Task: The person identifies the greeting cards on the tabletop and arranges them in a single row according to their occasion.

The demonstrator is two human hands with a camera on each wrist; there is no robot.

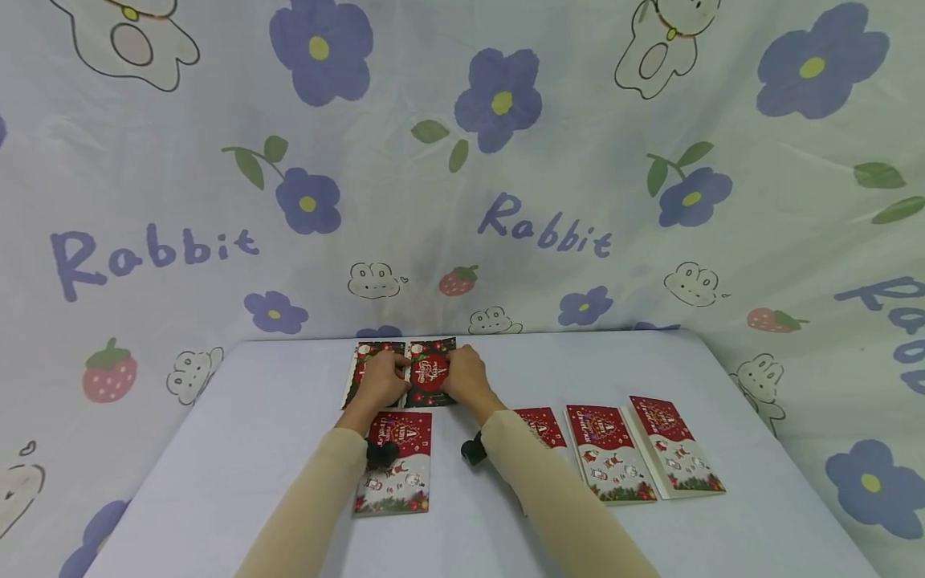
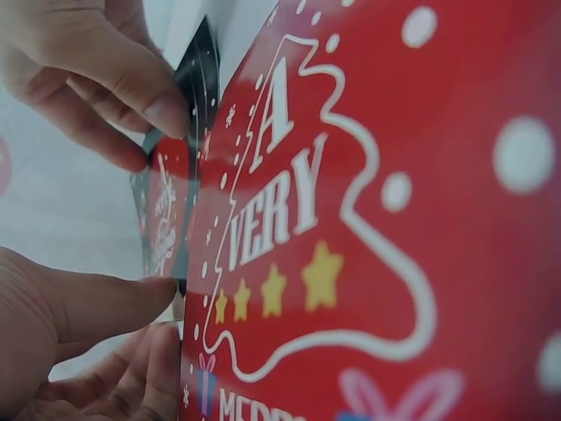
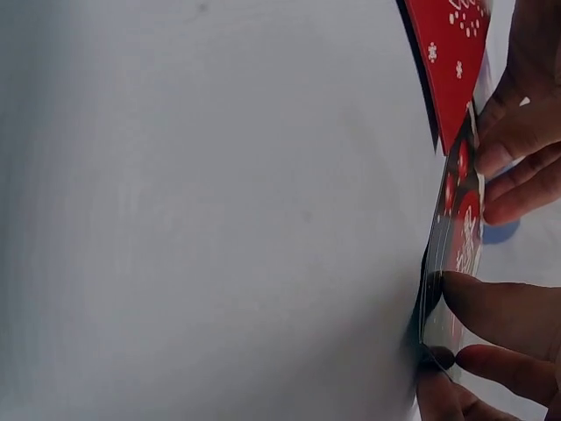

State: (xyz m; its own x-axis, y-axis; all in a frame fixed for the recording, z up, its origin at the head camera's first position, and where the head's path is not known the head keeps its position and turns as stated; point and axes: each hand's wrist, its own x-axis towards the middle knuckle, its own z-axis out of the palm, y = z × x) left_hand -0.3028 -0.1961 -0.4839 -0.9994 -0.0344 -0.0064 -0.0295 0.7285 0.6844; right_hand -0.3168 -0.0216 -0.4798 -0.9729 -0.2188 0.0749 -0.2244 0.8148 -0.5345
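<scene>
A black-and-red Christmas card [image 1: 429, 377] lies near the back edge of the table, between both hands. My left hand [image 1: 381, 380] pinches its left edge, thumb and fingers together. On the opposite edge, my right hand [image 1: 470, 379] grips the card; the right wrist view shows thumb and fingertips around the card's border [image 3: 449, 254]. Another black-and-red card [image 1: 377, 348] sits just left of it, partly covered by my left hand. Closer to me is a red-and-white Christmas card [image 1: 405, 474], which fills much of the left wrist view.
On the right side stand three more red-and-white cards: one [image 1: 542, 421] partly behind my right sleeve, a middle one [image 1: 614, 461] and a slightly opened one [image 1: 675, 445]. The white table [image 1: 275, 417] ends at a printed cloth backdrop [image 1: 405, 201].
</scene>
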